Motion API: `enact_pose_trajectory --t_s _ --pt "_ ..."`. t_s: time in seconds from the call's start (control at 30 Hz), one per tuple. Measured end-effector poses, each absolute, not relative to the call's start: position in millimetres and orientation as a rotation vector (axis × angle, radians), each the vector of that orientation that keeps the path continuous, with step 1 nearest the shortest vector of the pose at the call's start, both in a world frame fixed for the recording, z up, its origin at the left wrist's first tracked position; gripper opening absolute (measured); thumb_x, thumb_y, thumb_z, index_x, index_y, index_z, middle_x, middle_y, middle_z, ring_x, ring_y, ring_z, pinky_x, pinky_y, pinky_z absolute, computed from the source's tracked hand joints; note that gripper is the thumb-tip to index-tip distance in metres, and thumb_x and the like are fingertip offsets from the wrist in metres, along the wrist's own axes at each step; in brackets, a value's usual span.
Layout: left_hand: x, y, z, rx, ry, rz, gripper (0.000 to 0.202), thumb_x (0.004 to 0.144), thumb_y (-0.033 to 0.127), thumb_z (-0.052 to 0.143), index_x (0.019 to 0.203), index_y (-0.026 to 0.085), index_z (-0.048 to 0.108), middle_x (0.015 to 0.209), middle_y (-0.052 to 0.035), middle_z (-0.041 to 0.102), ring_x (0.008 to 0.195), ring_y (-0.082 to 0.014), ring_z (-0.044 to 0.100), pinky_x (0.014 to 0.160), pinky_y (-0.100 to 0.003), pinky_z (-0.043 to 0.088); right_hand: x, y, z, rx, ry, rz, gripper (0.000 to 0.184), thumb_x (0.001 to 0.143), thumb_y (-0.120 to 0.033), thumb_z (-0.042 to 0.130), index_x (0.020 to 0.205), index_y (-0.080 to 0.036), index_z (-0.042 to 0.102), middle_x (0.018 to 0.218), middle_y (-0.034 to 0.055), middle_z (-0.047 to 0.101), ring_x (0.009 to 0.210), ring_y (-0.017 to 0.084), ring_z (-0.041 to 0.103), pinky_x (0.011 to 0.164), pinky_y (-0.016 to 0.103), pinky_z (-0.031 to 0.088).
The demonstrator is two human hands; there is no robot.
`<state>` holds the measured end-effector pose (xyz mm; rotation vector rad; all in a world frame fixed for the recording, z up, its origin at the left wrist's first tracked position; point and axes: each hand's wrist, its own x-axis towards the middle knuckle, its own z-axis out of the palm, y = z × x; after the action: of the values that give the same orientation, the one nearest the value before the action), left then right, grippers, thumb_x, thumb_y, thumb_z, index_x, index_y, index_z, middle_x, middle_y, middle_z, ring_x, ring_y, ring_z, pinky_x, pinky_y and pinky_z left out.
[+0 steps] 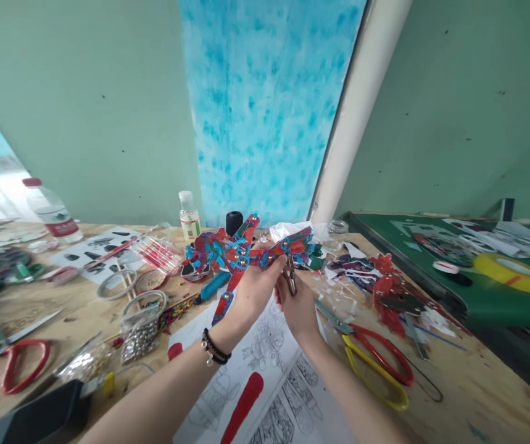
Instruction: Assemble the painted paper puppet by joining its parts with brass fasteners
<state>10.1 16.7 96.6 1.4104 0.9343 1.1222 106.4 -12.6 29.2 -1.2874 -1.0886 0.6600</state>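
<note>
My left hand [256, 291], with a dark beaded bracelet [213, 348] at its wrist, is closed on a jointed paper puppet [216, 250] painted red, blue and purple. Small brass-coloured fasteners dot its joints, and one limb hangs down beside my wrist. My right hand [299, 311] is closed around a small shiny metal tool [292, 277], held upright against the puppet's right part. The tool's exact kind is hard to make out. Below both hands lie paper sheets [265, 376] with pencil drawings and a red painted strip [245, 407].
Scissors with red and yellow handles [380, 364] lie at right, near red cut-outs [387, 296]. At left are red-handled scissors [24, 364], a bag of silver beads [139, 336] and a water bottle [54, 213]. Yellow tape [512, 271] rests on the green table.
</note>
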Motion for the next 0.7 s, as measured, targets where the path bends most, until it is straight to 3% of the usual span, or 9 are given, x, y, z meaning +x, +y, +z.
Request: enact_pose_trajectory --t_s 0.1,0.2,0.37,0.43,0.53,0.6,0.7 --pt "8 20 91 1.455 1.005 1.028 0.042 0.092 0.053 0.062 0.061 0.025 0.061 0.046 0.0001 0.059 0.043 -0.0185 0.059 0.046 -0.029 0.046 106 -14 29 -1.272 -1.071 0.661 0.040 0.097 -0.057 0.055 0.078 -0.022 0.058 0.060 -0.0021 0.057 0.051 0.014 0.051 0.049 0.026 0.039" --pt "6 21 90 1.477 1.088 0.973 0.054 0.091 0.059 0.062 0.050 0.025 0.055 0.046 -0.0022 0.060 0.046 -0.0192 0.062 0.051 -0.030 0.047 106 -14 30 -1.278 -1.056 0.680 0.040 0.097 -0.057 0.055 0.079 -0.022 0.058 0.060 -0.0024 0.057 0.050 0.014 0.050 0.048 0.025 0.038" --pt "6 15 101 1.461 1.146 0.987 0.049 0.090 0.055 0.064 0.054 0.025 0.053 0.043 0.0009 0.055 0.045 -0.0191 0.059 0.053 -0.031 0.047 106 -13 30 -1.291 -1.083 0.667 0.038 0.098 -0.056 0.055 0.081 -0.022 0.059 0.057 -0.0036 0.054 0.049 0.014 0.048 0.048 0.026 0.037" --pt "7 13 105 1.422 1.192 1.020 0.036 0.088 0.050 0.068 0.063 0.025 0.059 0.044 0.0031 0.056 0.044 -0.0190 0.057 0.051 -0.030 0.045 106 -12 27 -1.277 -1.068 0.691 0.037 0.097 -0.056 0.055 0.084 -0.022 0.061 0.056 -0.0046 0.051 0.049 0.014 0.046 0.048 0.026 0.036" --pt "8 13 106 1.408 1.134 1.145 0.016 0.086 0.040 0.070 0.087 0.024 0.068 0.063 0.0032 0.068 0.058 -0.0195 0.065 0.058 -0.029 0.048 106 -9 22 -1.256 -1.030 0.740 0.037 0.096 -0.058 0.057 0.089 -0.022 0.062 0.060 -0.0050 0.051 0.051 0.014 0.045 0.048 0.025 0.035" --pt "8 15 102 1.411 1.168 1.152 0.020 0.085 0.043 0.072 0.083 0.023 0.068 0.065 0.0018 0.068 0.065 -0.0205 0.066 0.063 -0.029 0.049 107 -8 19 -1.255 -1.016 0.747 0.039 0.094 -0.060 0.059 0.091 -0.021 0.063 0.063 -0.0039 0.054 0.053 0.014 0.045 0.049 0.025 0.035" --pt "8 19 95 1.413 1.261 1.060 0.035 0.084 0.055 0.071 0.071 0.023 0.064 0.056 0.0011 0.059 0.062 -0.0221 0.063 0.061 -0.031 0.047 108 -7 19 -1.273 -1.035 0.697 0.042 0.093 -0.061 0.059 0.092 -0.019 0.066 0.067 -0.0007 0.061 0.056 0.016 0.048 0.051 0.026 0.037"
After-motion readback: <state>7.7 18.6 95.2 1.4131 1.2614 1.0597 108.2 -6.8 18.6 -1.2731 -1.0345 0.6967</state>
